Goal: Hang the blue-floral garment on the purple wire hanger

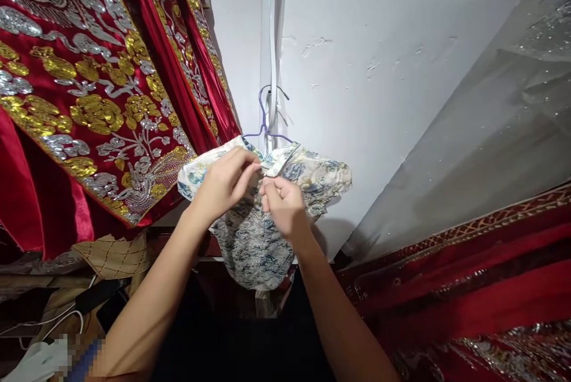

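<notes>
A short-sleeved floral dress (256,251), pale with blue, grey and yellow patterning, hangs on a purple hanger (263,109) against the wall. My left hand (229,178) is closed at the left of its neckline, thumb and fingers pinching the fabric edge. Just below the collar (282,160), my right hand (282,196) is closed with its fingertips pressed together at the front opening. The two hands nearly meet at the middle of the chest. Whatever small fastening lies between the fingertips is hidden.
Red garments (102,72) with gold and silver embroidery hang at the left. A clear plastic cover (473,132) hangs at the right above red embroidered cloth (491,287). A white pole (273,25) runs up the wall. A white cable (66,313) and a dark device lie lower left.
</notes>
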A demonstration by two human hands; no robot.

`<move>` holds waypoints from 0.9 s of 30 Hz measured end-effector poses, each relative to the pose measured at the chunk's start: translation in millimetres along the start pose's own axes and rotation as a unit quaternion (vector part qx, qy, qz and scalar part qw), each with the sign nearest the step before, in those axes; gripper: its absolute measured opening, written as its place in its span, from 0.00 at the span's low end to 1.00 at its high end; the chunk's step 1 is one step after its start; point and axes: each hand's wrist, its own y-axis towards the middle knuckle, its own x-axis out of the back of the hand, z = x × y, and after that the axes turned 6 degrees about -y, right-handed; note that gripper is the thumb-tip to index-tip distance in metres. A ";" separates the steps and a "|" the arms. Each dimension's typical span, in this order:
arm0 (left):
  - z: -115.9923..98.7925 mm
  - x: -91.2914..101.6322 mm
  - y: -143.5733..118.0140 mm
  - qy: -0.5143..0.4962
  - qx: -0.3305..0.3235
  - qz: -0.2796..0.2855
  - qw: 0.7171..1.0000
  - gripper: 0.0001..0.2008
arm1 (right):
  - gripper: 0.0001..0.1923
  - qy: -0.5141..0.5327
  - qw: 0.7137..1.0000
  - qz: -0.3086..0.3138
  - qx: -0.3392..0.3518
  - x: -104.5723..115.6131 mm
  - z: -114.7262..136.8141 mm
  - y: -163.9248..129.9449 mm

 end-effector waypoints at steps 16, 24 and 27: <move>-14.4 -1.2 -5.0 -0.031 0.045 0.048 0.997 0.05 | 0.19 0.092 0.994 0.007 0.065 -6.7 16.0 7.2; -21.6 -6.9 -0.6 -0.043 0.050 0.036 0.997 0.05 | 0.15 0.053 0.997 -0.033 0.037 -2.0 -0.8 10.1; -27.4 -9.6 -2.3 -0.054 0.062 0.043 0.996 0.05 | 0.12 0.111 0.992 -0.038 0.048 -3.9 7.1 4.6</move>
